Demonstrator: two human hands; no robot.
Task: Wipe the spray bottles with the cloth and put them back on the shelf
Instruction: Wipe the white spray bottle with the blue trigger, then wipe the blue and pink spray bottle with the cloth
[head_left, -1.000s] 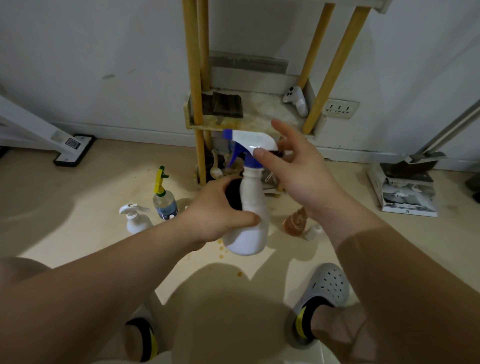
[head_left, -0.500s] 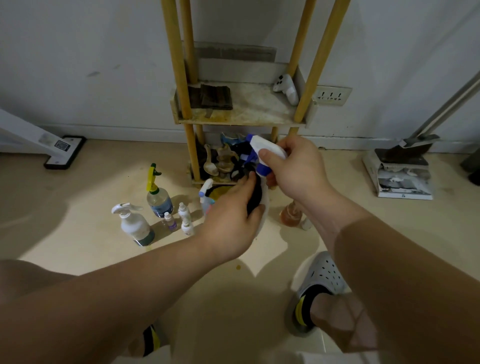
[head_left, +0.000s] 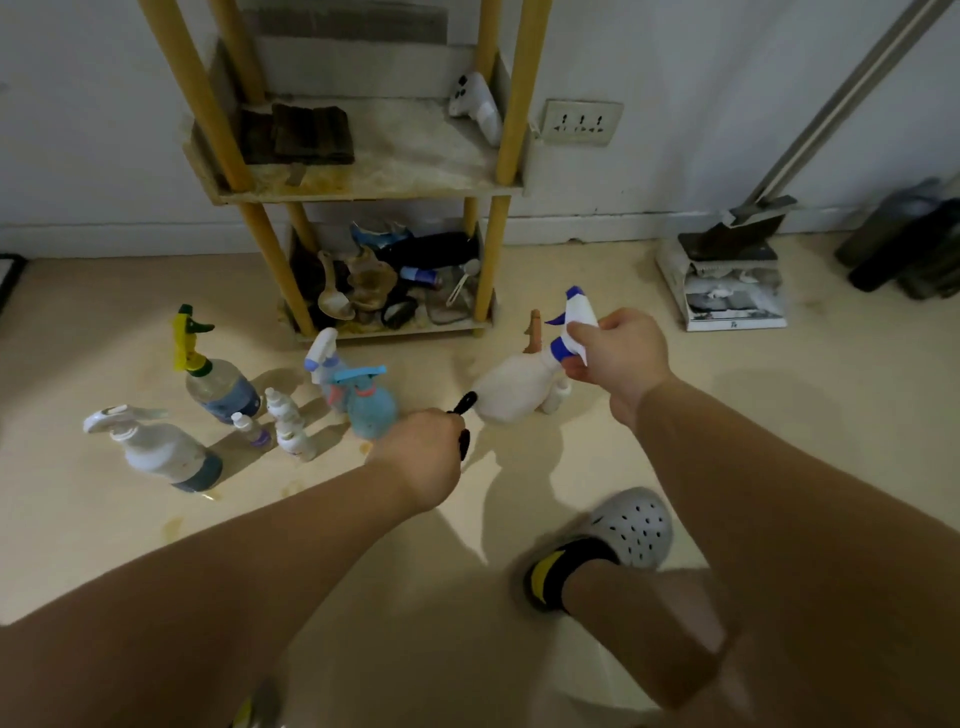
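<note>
My right hand (head_left: 618, 353) grips the blue-and-white trigger head of a white spray bottle (head_left: 514, 389), which hangs tilted with its base toward my left hand. My left hand (head_left: 423, 452) holds a dark cloth (head_left: 464, 415), mostly hidden inside the fist, just left of the bottle's base. On the floor to the left stand other bottles: a light blue sprayer (head_left: 370, 402), a clear one with a yellow-green trigger (head_left: 218, 382), a white one with a white trigger (head_left: 156, 449), and a few small white bottles (head_left: 291, 428). The wooden shelf (head_left: 363, 182) stands behind them.
The shelf's middle board holds a dark block (head_left: 306, 132) and a white controller (head_left: 475, 106); the bottom board is full of clutter (head_left: 384, 283). A brown bottle (head_left: 532, 332) stands behind the held bottle. A dustpan on a box (head_left: 727, 280) is at the right. My grey shoe (head_left: 623, 530) is below.
The white bottle has swung down and to the right, away from the cloth. My hands have separated, and the left hand with the cloth has dropped lower. The view has tipped down.
</note>
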